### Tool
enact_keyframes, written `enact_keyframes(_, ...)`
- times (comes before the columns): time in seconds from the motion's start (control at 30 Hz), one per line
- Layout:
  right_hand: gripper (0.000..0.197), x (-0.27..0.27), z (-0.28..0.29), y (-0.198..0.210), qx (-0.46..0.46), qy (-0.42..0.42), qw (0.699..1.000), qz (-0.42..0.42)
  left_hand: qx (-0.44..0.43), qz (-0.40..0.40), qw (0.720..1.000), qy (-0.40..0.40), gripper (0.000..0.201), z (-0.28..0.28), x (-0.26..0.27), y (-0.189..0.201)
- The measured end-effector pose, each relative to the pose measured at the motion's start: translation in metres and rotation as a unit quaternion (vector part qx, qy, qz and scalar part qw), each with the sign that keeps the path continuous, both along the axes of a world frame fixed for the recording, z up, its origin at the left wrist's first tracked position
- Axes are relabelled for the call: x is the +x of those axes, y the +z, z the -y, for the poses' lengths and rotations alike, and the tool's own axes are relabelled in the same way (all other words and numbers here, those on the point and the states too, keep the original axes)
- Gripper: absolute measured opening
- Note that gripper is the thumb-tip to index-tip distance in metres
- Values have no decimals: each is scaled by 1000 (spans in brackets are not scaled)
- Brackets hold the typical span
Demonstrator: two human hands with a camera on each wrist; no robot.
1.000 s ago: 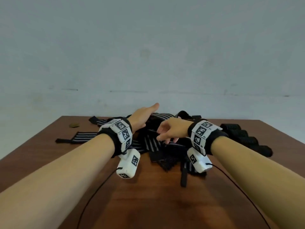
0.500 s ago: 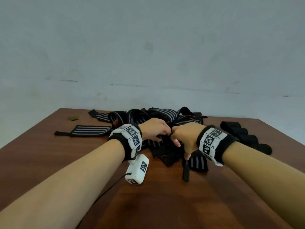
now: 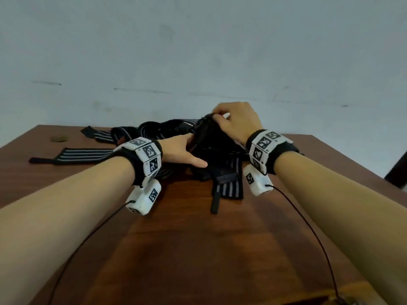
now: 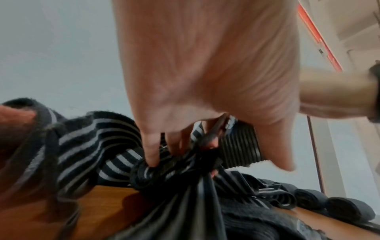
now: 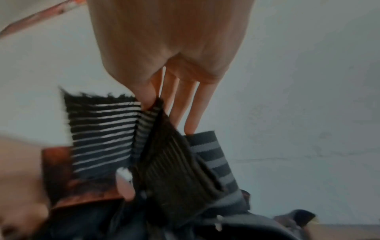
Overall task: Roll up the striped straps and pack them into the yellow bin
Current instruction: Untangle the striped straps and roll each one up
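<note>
A tangled pile of black and grey striped straps lies at the far middle of the brown table. My right hand is raised above the pile and pinches the frayed end of one striped strap between thumb and forefinger, lifting it; its other fingers are straight. My left hand stays low, its thumb stretched out and its fingers pushed straight into the bunched straps below the lifted one. I see no yellow bin that I can be sure of.
One strap lies flat at the left and another trails toward me with a black tab. Several black rolled straps sit on the table to the right. A small brown disc lies far left. A tan edge shows at the bottom right.
My right hand has risen and pulled a strap end up out of the pile. My left hand has uncurled and now presses into the pile below it.
</note>
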State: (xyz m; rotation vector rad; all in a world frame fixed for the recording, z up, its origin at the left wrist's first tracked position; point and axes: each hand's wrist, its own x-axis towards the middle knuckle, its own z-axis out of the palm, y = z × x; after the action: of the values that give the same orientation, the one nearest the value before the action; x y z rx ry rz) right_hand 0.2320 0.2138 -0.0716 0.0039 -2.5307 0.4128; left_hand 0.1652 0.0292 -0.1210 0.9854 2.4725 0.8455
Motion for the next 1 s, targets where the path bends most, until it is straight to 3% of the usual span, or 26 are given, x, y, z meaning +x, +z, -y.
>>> enact_keyframes(0.1, 14, -3, 3, 23, -235, 56, 964, -109, -51, -60, 995, 57, 88, 2, -8, -3)
enact_keyframes(0.17, 19, 0, 9, 42, -355, 85, 926, -100, -45, -54, 995, 71, 70, 2, -8, -5)
enact_keyframes(0.2, 25, 1, 11, 48, -377, 86, 919, -74, 0, -40, 996, 75, 64, 2, -7, -5)
enact_keyframes(0.27, 27, 3, 15, 51, -368, 78, 926, -11, 172, -3, 982, 78, 58, -1, 0, -2)
enact_keyframes(0.33, 22, 2, 17, 41, -355, 75, 931, 31, 345, 46, 934, 84, 45, -2, 8, 6)
enact_keyframes(0.43, 28, 0, 18, 19, -366, 65, 925, 76, 463, 112, 874, 96, 60, -2, 14, 17)
enact_keyframes(0.5, 24, 0, 15, 8, -361, 70, 921, 126, 491, 103, 851, 157, 47, -3, 18, 22)
enact_keyframes(0.6, 23, 8, -1, -4, -287, 71, 919, 259, 460, 87, 855, 221, 23, -1, 18, 20)
enact_keyframes(0.7, 44, 16, -20, -19, -30, -38, 932, 358, 413, 146, 869, 230, 20, 3, 22, 15)
enact_keyframes(0.77, 66, 17, -27, -33, 78, -113, 907, 397, 434, 179, 852, 231, 22, -1, 23, 14)
enact_keyframes(0.9, 86, 14, -26, -54, -58, -108, 894, 432, 476, 248, 817, 209, 42, -23, 21, 16)
enact_keyframes(1.0, 72, 9, -15, -63, -30, -115, 907, 404, 465, 301, 812, 183, 35, -39, 25, 10)
